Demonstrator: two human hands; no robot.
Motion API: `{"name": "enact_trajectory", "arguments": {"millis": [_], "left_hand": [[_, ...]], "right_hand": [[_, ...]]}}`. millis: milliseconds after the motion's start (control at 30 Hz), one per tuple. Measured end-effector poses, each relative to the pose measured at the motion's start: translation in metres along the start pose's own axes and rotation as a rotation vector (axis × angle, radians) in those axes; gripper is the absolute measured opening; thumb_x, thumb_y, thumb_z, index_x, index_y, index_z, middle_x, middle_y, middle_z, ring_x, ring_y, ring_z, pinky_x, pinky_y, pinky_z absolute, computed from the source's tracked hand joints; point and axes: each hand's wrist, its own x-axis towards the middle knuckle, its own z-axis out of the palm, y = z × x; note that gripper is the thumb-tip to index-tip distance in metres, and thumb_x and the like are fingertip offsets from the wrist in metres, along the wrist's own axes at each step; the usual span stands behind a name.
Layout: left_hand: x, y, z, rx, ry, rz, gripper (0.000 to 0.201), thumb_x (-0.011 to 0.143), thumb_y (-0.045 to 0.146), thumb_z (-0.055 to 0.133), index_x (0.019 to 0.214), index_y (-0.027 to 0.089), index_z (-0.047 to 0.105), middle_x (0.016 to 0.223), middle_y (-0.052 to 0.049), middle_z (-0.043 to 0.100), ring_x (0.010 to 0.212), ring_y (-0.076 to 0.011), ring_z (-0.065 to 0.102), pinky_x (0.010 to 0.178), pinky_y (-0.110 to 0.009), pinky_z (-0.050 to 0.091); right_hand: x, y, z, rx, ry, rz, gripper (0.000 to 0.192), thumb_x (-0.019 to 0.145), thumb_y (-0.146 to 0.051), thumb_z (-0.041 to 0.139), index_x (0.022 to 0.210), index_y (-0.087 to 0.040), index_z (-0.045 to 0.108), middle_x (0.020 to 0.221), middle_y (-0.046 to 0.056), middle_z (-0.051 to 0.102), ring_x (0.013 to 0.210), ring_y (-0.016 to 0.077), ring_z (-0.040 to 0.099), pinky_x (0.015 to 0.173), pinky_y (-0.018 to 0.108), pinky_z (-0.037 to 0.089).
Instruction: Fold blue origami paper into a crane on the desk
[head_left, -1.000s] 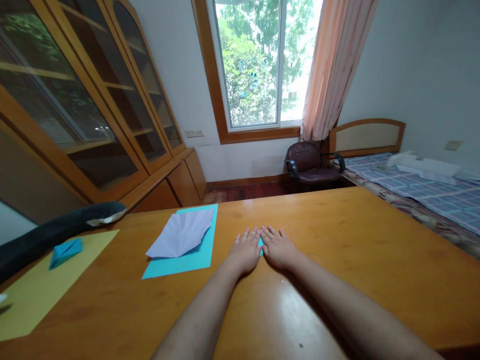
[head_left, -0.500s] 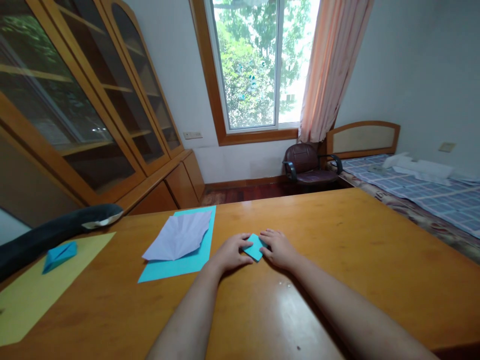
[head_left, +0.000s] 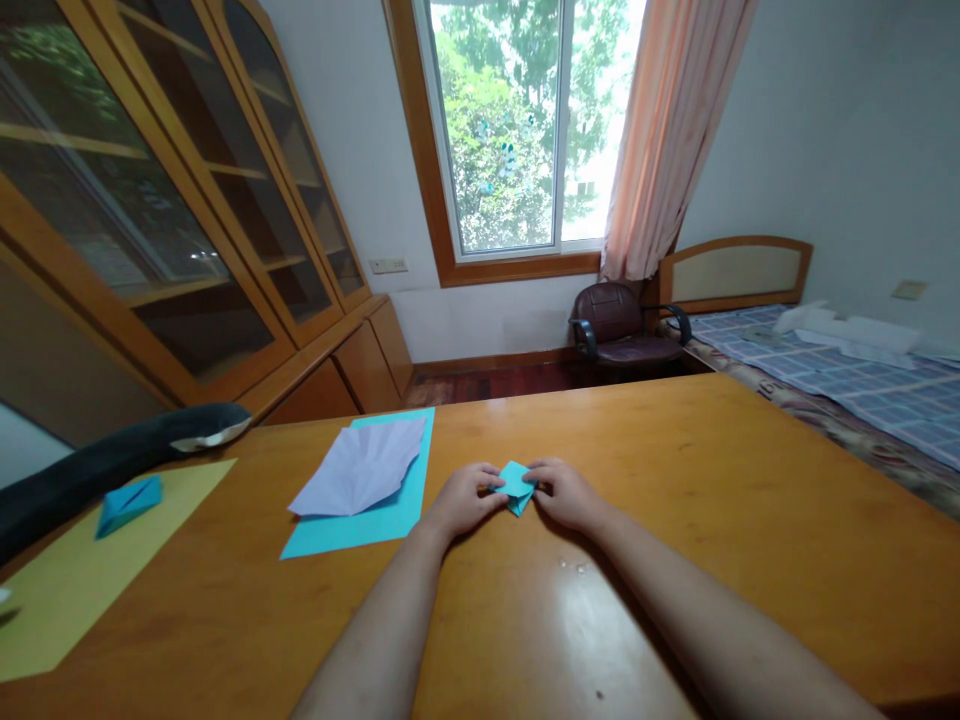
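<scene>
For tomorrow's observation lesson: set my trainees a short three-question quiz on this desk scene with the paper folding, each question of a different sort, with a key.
1. True or false: both hands pinch the small teal folded paper.
2. Multiple choice: the white creased paper lies on a) the yellow sheet, b) the teal sheet, c) the bare wooden table.
3. Fill in: the small blue folded piece at far left rests on the ______ sheet.

Key
1. True: the left hand and right hand grip it from either side.
2. b
3. yellow
</scene>
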Motion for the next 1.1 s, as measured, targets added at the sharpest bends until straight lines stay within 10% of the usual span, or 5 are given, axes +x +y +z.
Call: {"name": "enact_trajectory", "arguments": {"millis": [567, 767, 1100], "left_hand": [[0.005, 0.013, 0.012, -0.073, 0.199, 0.071, 0.019, 0.082, 0.019, 0.059, 0.092, 0.022, 0.075, 0.095, -0.006, 0.069, 0.089, -0.0167, 0.063, 0.085, -0.029, 0.049], [0.009, 0.011, 0.027, -0.351, 0.368, -0.032, 0.027, 0.077, 0.024, 0.065, 0.102, 0.018, 0.073, 0.117, -0.012, 0.063, 0.100, -0.0205, 0.063, 0.085, -0.032, 0.053], [0.009, 0.022, 0.017, -0.592, 0.239, -0.247, 0.027, 0.066, 0.019, 0.068, 0.092, 0.014, 0.076, 0.091, -0.008, 0.075, 0.082, -0.0214, 0.068, 0.081, -0.033, 0.052]], "right_hand": [[0.011, 0.006, 0.016, 0.744, 0.244, 0.495, 0.026, 0.052, -0.014, 0.064, 0.077, -0.016, 0.071, 0.069, 0.003, 0.069, 0.060, 0.0150, 0.061, 0.059, 0.027, 0.049], [0.014, -0.006, 0.008, 0.886, 0.352, 0.492, 0.016, 0.050, -0.020, 0.071, 0.066, -0.018, 0.067, 0.070, 0.003, 0.069, 0.064, 0.0158, 0.061, 0.063, 0.028, 0.049], [0.009, -0.005, 0.000, 0.883, 0.194, 0.438, 0.025, 0.048, -0.021, 0.078, 0.072, -0.016, 0.073, 0.070, 0.003, 0.070, 0.063, 0.0153, 0.060, 0.065, 0.029, 0.047]]}}
